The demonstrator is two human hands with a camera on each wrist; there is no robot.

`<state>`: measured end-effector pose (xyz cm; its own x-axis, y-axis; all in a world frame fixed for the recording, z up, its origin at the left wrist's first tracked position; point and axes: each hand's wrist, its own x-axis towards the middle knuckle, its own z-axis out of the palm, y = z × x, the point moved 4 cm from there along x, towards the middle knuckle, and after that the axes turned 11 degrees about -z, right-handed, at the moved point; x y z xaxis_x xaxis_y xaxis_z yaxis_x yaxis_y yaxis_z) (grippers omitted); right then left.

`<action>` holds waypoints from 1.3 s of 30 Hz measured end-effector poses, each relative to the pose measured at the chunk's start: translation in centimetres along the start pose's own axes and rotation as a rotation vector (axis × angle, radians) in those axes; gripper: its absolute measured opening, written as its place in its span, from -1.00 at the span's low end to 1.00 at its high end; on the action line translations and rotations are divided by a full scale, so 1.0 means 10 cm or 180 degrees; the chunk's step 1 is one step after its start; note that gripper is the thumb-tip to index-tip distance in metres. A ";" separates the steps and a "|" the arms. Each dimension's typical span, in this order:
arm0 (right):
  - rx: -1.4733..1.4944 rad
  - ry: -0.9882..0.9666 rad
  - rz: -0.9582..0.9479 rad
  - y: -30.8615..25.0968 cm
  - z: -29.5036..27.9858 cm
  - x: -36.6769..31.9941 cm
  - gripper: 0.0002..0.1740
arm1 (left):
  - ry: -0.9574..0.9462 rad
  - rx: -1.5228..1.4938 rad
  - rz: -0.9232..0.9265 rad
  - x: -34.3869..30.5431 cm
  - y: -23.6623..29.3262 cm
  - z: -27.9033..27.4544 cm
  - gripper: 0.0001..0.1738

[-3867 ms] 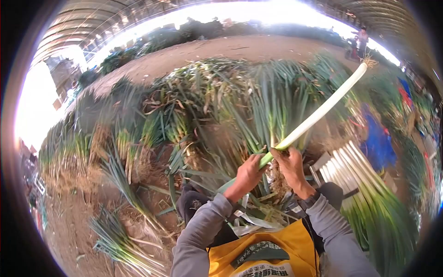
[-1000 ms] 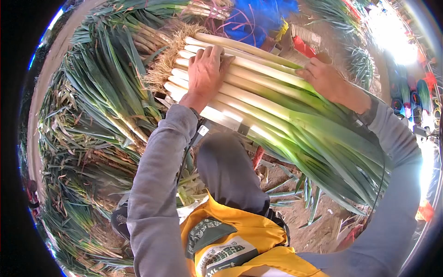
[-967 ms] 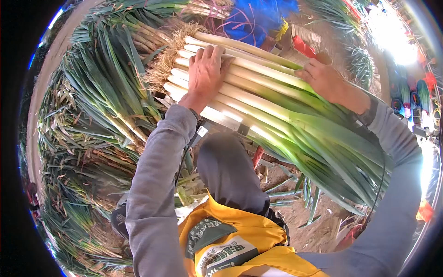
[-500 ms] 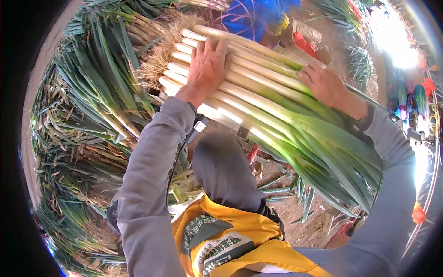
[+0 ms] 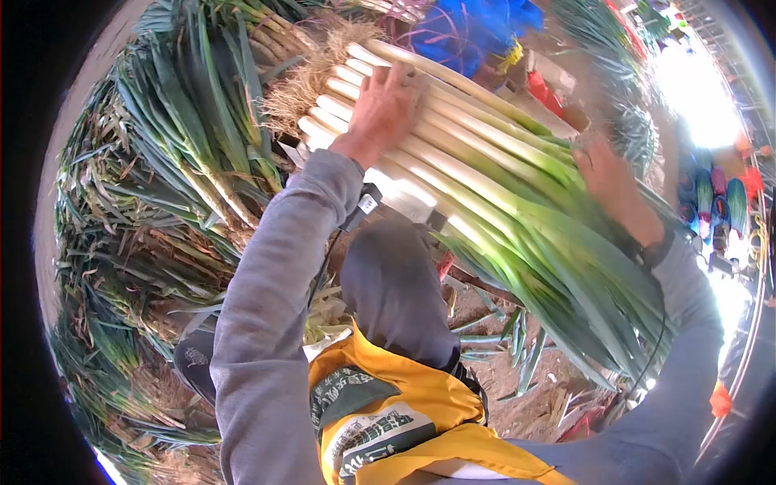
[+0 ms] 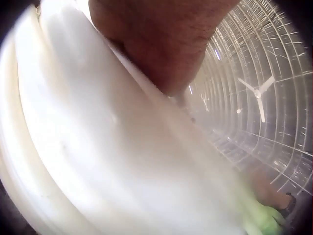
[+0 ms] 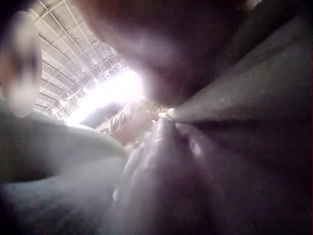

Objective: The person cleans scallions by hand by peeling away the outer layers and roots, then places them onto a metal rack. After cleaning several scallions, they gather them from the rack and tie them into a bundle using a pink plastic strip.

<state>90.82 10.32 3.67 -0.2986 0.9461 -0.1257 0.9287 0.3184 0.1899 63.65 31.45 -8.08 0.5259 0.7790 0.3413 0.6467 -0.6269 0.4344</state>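
A person's left hand [image 5: 386, 105] presses flat, fingers straight, on the white stalks of stacked leeks [image 5: 485, 174] beyond the knee. The right hand [image 5: 612, 179] is blurred over the green tops, its fingers unreadable. Evening the stack seems underway; lining up the root ends would need steady pressure from both hands.

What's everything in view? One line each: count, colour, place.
trimmed leeks: one stack, too many to count, white stalks with green tops, centre, under both grips
untrimmed leeks: heaps, green and brown, left
root tuft: one, straw-coloured, at the stack's top-left end
sheet: one, blue, top
apron: one, yellow, bottom centre
sleeves: two, grey
left grip: one, flat on the white stalks
right grip: one, blurred, over the green tops
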 end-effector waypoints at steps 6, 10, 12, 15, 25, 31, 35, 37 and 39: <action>0.0365 0.0028 0.0607 0.09 0.22 0.00 -0.68 | -0.0143 -0.0110 -0.0019 -0.02 0.02 -0.04 -0.59; 0.0336 0.0221 0.0132 0.10 0.07 0.09 -0.67 | -0.0398 -0.0299 -0.0240 -0.01 0.03 -0.11 -0.60; 0.0335 -0.0052 0.0152 0.12 0.07 0.08 -0.72 | -0.0407 -0.0340 -0.0164 -0.01 0.01 -0.13 -0.60; -0.0370 -0.0752 -0.0445 0.11 0.06 0.12 -0.71 | -0.0553 -0.0500 -0.0239 0.00 -0.06 -0.15 -0.58; 0.0188 -0.0919 -0.0666 0.33 0.21 0.23 -0.69 | 0.0108 -0.1303 -0.0121 -0.94 -0.43 -0.78 -0.62; -0.0153 -0.0651 -0.1302 0.75 0.48 0.46 -0.68 | 0.0010 -0.1299 -0.1231 -2.55 -1.38 -2.09 -0.59; -0.0657 -0.1549 -0.0993 0.72 0.08 1.14 -0.70 | 0.0484 -0.1763 -0.2567 -3.60 -1.95 -3.12 -0.46; -0.0438 -0.0612 -0.1201 -0.01 -0.40 1.60 -0.69 | 0.1259 -0.2329 -0.2693 -3.97 -2.08 -3.46 -0.49; 0.0824 0.0236 -0.1431 -1.11 -0.78 2.13 -0.63 | 0.1625 -0.2928 -0.3108 -4.30 -2.19 -3.65 -0.53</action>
<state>72.46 27.40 6.44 -0.6863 0.7241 -0.0686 0.7264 0.6776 -0.1149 6.73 12.00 -1.89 -0.2919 0.9280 -0.2316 -0.0576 0.2246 0.9727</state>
